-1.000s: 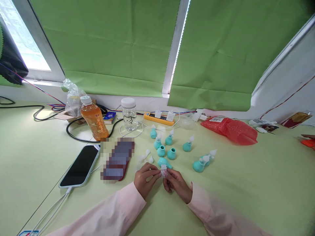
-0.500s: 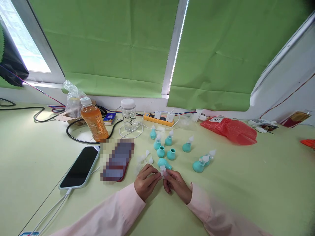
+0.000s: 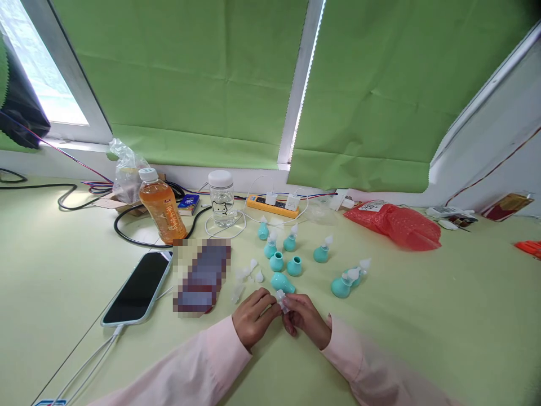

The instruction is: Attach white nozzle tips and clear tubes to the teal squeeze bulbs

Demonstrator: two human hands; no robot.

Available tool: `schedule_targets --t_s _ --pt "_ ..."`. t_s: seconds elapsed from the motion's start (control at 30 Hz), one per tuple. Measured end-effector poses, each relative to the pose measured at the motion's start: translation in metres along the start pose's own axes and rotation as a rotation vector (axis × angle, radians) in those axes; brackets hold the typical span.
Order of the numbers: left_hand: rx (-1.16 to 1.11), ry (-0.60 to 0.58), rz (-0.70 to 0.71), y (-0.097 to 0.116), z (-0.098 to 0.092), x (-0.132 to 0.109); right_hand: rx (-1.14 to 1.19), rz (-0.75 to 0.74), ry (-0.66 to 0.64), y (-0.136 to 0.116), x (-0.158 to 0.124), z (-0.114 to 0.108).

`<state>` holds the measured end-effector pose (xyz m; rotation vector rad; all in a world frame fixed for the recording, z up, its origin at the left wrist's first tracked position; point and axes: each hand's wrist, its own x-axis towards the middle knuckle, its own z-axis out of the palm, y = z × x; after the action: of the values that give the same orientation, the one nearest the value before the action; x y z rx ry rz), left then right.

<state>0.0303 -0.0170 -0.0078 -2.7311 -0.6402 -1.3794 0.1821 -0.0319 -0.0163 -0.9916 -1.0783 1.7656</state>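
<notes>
Between my two hands is a small translucent white plastic piece, its exact kind too small to make out. My left hand pinches it from the left, fingers bent. From the right, my right hand grips it with thumb and fingertips. Just beyond my fingers a turquoise bulb lies on its side. Behind it stand two turquoise bulbs with open necks. Several more bulbs with clear tips stand farther back and to the right. Loose clear plastic pieces lie left of the bulbs.
To the left lie a phone on a cable and a blurred dark red device. Behind them stand an orange drink bottle and a clear lidded jar. A yellow power strip and a red plastic bag lie near the window wall.
The small clear piece has turned and tilted between my fingers. My left hand has shifted slightly right and down. The bulbs have stayed in place.
</notes>
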Motion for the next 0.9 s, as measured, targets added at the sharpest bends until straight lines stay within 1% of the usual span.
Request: schedule_targets --t_s 0.13,0.3,0.57,0.73,0.9 --pt "0.036 -0.025 0.045 0.0 -0.001 -0.001 0.011 0.003 0.006 0.001 0.001 0.0" --pt "0.068 -0.055 0.049 0.003 -0.001 0.001 0.005 0.008 0.013 0.003 0.001 -0.001" --pt "0.214 -0.073 0.083 0.008 -0.004 0.006 -0.008 0.003 0.03 0.006 0.001 -0.001" --pt "0.294 -0.061 0.043 0.011 -0.003 0.007 -0.072 0.007 0.032 0.002 0.0 0.001" --pt "0.319 -0.038 -0.019 0.008 -0.003 0.007 -0.155 0.015 -0.014 -0.004 -0.004 0.008"
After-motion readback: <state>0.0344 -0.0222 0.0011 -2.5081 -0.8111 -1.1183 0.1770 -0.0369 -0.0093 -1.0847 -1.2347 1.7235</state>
